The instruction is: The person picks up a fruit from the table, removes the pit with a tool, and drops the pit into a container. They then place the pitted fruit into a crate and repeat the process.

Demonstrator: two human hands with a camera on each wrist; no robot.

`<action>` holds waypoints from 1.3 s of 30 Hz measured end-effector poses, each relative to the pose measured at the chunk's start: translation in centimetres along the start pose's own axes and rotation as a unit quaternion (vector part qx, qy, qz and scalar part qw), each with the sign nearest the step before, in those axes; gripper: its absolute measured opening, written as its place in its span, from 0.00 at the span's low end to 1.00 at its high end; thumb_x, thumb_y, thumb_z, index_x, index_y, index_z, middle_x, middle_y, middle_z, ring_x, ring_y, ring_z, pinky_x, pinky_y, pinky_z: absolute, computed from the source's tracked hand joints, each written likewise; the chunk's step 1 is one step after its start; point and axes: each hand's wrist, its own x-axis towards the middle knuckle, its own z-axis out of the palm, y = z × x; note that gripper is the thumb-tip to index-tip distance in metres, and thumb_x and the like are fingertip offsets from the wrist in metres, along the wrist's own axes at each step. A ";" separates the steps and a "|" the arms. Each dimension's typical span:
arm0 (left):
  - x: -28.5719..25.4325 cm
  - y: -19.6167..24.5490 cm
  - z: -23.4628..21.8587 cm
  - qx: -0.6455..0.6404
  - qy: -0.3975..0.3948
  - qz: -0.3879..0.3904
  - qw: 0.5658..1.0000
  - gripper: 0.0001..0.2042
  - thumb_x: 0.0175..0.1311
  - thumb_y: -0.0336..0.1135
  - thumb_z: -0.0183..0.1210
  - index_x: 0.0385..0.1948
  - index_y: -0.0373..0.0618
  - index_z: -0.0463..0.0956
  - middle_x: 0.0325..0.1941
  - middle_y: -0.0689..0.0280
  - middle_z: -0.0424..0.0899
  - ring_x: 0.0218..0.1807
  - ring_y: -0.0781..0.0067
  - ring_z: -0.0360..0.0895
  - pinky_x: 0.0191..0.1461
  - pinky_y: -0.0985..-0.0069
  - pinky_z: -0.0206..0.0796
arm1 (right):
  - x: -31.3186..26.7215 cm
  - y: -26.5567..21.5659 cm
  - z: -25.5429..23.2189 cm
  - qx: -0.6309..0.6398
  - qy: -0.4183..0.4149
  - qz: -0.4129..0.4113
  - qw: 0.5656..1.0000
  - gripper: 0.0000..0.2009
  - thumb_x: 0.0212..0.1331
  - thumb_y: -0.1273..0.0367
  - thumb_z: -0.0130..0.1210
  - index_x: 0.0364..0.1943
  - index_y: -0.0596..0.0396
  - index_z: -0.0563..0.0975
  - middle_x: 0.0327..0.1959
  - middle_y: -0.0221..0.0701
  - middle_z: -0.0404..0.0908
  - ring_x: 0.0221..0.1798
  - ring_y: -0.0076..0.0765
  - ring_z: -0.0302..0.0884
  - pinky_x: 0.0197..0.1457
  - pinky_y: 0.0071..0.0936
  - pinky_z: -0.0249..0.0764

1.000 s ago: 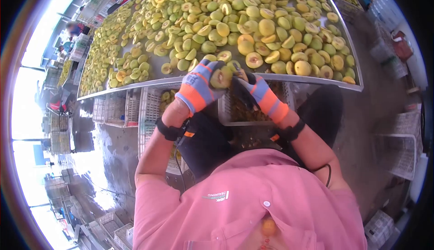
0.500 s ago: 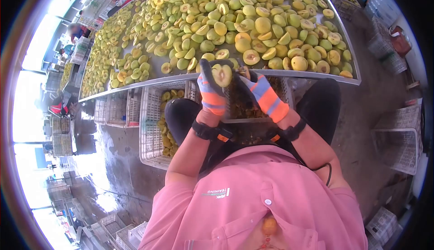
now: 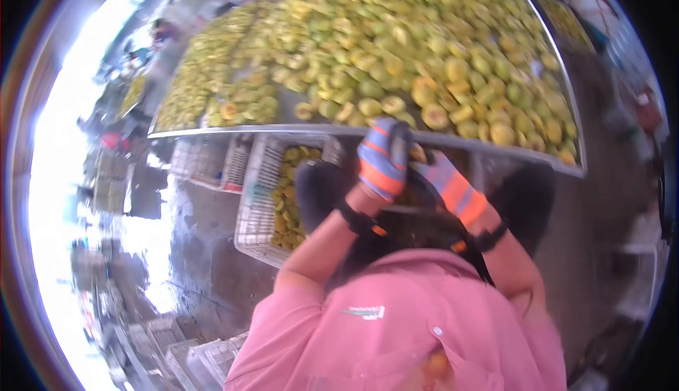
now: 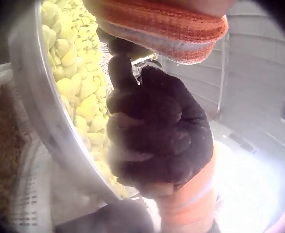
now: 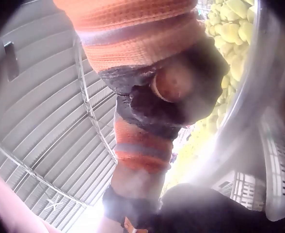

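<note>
In the head view my left hand (image 3: 384, 157), in a grey-and-orange glove with dark palm, is raised at the table's near edge. Its fingers are curled round a halved yellow-green stone fruit (image 4: 141, 51), of which just a sliver shows in the left wrist view. Close beside it, my gloved right hand (image 3: 449, 182) grips a tool with a round brown handle end (image 5: 171, 85). A thin curved metal part (image 4: 150, 63) sticks out between the two hands in the left wrist view. The hands meet, hiding most of the fruit and tool.
A metal-rimmed table (image 3: 297, 130) is heaped with halved stone fruit (image 3: 339, 58). Below its edge, a white crate (image 3: 256, 210) holds more fruit pieces, left of my knees. Other crates (image 3: 205, 157) stand further left. Wet floor (image 3: 201, 249) shows beyond.
The left hand has turned, so the cut face of the fruit half is out of sight. Both hands sit further right and lower in the head view, which has shifted and blurred.
</note>
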 end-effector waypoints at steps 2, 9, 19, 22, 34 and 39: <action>0.1 -0.8 -0.1 0.066 0.021 0.060 0.996 0.09 0.58 0.30 0.55 0.38 0.38 0.74 0.36 0.49 0.77 0.37 0.46 0.76 0.39 0.63 0.70 | 0.0 -0.9 0.5 -0.011 -0.008 -0.002 1.000 0.08 0.59 0.68 0.58 0.38 0.57 0.79 0.30 0.23 0.79 0.32 0.17 0.73 0.34 0.19 0.71; 0.2 1.2 -1.4 0.073 0.010 0.090 0.993 0.07 0.55 0.27 0.54 0.36 0.38 0.74 0.34 0.53 0.76 0.35 0.46 0.76 0.37 0.64 0.69 | -1.1 -2.9 2.0 -0.126 -0.006 -0.025 0.992 0.08 0.55 0.72 0.60 0.38 0.58 0.78 0.32 0.26 0.80 0.35 0.19 0.73 0.39 0.24 0.72; 0.4 0.2 -1.9 -0.011 -0.095 -0.249 0.964 0.12 0.61 0.37 0.55 0.37 0.37 0.79 0.30 0.52 0.82 0.35 0.54 0.81 0.38 0.70 0.70 | -1.0 -1.2 1.1 -0.194 -0.076 -0.037 0.977 0.08 0.54 0.73 0.58 0.39 0.59 0.79 0.33 0.30 0.82 0.36 0.24 0.76 0.41 0.27 0.72; 0.6 -0.5 -2.6 0.014 -0.170 -0.252 0.952 0.14 0.61 0.39 0.54 0.39 0.38 0.79 0.32 0.52 0.83 0.37 0.53 0.81 0.40 0.69 0.71 | -1.5 -2.3 1.1 -0.221 -0.118 0.005 0.968 0.09 0.55 0.71 0.58 0.39 0.58 0.79 0.32 0.29 0.83 0.34 0.25 0.77 0.39 0.26 0.72; -0.4 4.2 -4.7 0.023 -0.152 0.208 0.966 0.08 0.51 0.34 0.60 0.32 0.43 0.77 0.32 0.58 0.76 0.34 0.51 0.76 0.37 0.63 0.70 | -3.0 0.9 -2.7 -0.170 -0.211 -0.027 0.962 0.13 0.60 0.69 0.53 0.49 0.54 0.74 0.41 0.26 0.76 0.42 0.23 0.73 0.42 0.21 0.72; -0.9 2.0 -2.4 -0.014 -0.156 0.173 0.972 0.17 0.49 0.38 0.63 0.40 0.41 0.76 0.41 0.52 0.79 0.40 0.47 0.77 0.43 0.64 0.71 | -3.0 3.9 -5.1 -0.143 -0.197 0.006 0.970 0.10 0.64 0.68 0.49 0.46 0.53 0.75 0.34 0.24 0.76 0.33 0.21 0.74 0.35 0.22 0.73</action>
